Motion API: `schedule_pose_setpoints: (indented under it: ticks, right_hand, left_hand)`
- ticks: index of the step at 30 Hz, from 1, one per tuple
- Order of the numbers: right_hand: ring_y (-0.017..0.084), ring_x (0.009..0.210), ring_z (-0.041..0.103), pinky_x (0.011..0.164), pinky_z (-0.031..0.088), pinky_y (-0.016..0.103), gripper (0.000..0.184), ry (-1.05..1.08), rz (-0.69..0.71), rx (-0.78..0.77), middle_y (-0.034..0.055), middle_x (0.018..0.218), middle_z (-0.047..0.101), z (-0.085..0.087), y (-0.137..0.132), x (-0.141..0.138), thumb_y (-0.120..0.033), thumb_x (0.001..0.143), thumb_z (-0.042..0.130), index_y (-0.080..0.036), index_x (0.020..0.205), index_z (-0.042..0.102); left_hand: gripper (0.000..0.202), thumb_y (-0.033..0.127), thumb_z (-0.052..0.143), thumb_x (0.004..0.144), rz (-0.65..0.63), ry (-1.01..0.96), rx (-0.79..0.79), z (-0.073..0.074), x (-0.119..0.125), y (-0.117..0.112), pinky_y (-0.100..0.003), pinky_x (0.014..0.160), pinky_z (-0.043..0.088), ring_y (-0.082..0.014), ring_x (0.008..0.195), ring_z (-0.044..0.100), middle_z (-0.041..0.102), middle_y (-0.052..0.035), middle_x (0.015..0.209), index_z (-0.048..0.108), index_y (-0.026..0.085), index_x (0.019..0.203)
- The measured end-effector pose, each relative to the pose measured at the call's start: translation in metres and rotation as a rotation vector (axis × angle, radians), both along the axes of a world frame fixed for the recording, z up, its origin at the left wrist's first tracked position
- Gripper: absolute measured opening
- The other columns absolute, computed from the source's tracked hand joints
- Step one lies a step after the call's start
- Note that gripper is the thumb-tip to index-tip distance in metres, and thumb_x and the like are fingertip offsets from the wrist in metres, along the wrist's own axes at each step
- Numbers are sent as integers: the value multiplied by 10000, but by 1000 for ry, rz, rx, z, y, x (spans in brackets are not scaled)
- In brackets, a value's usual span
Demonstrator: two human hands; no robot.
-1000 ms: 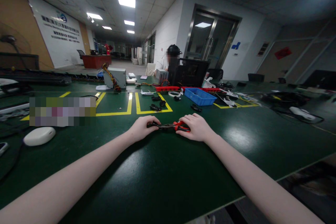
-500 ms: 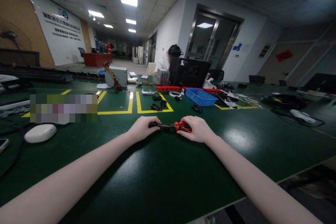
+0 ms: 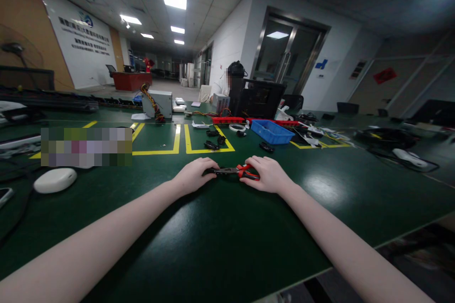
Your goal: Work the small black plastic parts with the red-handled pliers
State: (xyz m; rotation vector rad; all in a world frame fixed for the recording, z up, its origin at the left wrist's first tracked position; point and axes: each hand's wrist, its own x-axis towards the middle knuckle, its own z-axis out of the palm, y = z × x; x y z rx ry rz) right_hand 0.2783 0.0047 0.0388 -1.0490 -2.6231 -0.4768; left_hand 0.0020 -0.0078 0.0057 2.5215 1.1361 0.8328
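Both of my arms reach out over a dark green table [image 3: 220,246]. My right hand [image 3: 267,174] is closed around the red handles of a pair of pliers [image 3: 234,170] lying just above the tabletop. The pliers' dark jaws point left toward my left hand [image 3: 194,176], whose fingers are pinched shut on a small black part at the jaw tips; the part is too small to name. Both hands rest low on the table, close together.
Small black parts [image 3: 211,144] lie in a yellow-taped square beyond my hands. A blue tray [image 3: 270,131], a grey power supply with wires [image 3: 156,104] and a white oval device [image 3: 55,180] stand on the table. A person [image 3: 231,80] sits at the far side behind a black computer case [image 3: 259,99].
My hands and the pliers stay almost in place; the view has only shifted slightly.
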Motion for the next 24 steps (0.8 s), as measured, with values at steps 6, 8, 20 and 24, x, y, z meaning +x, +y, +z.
schedule_pose_setpoints:
  ticks: [6,8,20,24]
  right_hand:
    - [211,778,598,716,371,327,464,-19,10,34,102,922,655,0,0,1,-592,851,527,-155,996,585]
    - [214,787,598,721,370,330,468,-22,14,48,105,933,654,1,0,1,-595,852,525,-155,1002,587]
    - [270,909,593,810,369,394,522,-29,56,123,143,1030,655,5,3,5,-609,849,515,-156,1091,608]
    - [267,925,595,827,371,392,515,3,66,121,139,1038,656,7,4,9,-600,840,537,-151,1082,608]
  left_hand:
    - [192,233,593,903,17,14,6,-1,0,0,-389,988,472,-224,1078,599,660,-39,1157,650,227,1086]
    - [185,237,590,904,18,19,7,-1,0,0,-389,989,473,-223,1078,598,655,-39,1161,652,225,1078]
    - [127,215,620,871,14,-13,1,-1,1,-1,-379,959,499,-225,1054,606,618,-64,1155,676,199,984]
    - [78,200,631,861,10,-40,-14,-2,1,1,-379,951,501,-216,1031,611,617,-62,1146,682,193,918]
